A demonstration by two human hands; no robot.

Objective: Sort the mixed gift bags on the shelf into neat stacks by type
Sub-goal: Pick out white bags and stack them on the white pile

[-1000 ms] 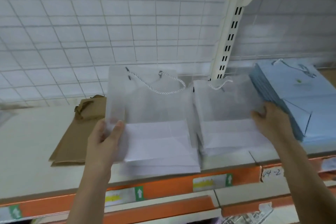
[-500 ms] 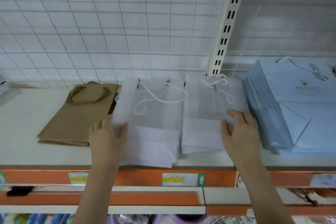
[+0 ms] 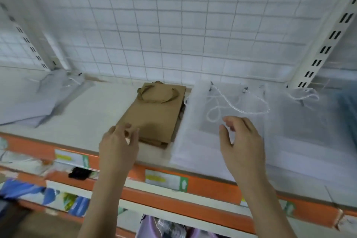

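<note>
Neither hand holds anything. Left hand (image 3: 118,146): fingers loosely curled, tips at the near corner of the brown paper bag stack (image 3: 154,114); contact cannot be confirmed through motion blur. Right hand (image 3: 242,144): fingers spread and relaxed, hovering over the first frosted white bag stack (image 3: 218,121).

Well to the left of the left hand, a pale grey bag pile (image 3: 36,100) lies skewed against the back of the shelf (image 3: 90,114). Directly ahead of the left fingertips, the brown stack lies flat, twisted handles folded on top at the far end. Judged from the hand's position, this stack is the next item to be squared or shifted. Under and ahead of the right hand, the first frosted stack lies with its rope handle (image 3: 239,106) looped on top. Just right of that hand sits a second frosted stack (image 3: 301,121), edges close together, which suggests like types are being grouped side by side. A blue stack shows at the far right frame edge.

Surface: a pale shelf board with an orange front strip carrying price labels (image 3: 166,179). Behind it stands a white wire grid panel (image 3: 173,25) between slotted uprights. A lower shelf holds assorted goods, too blurred to identify.
</note>
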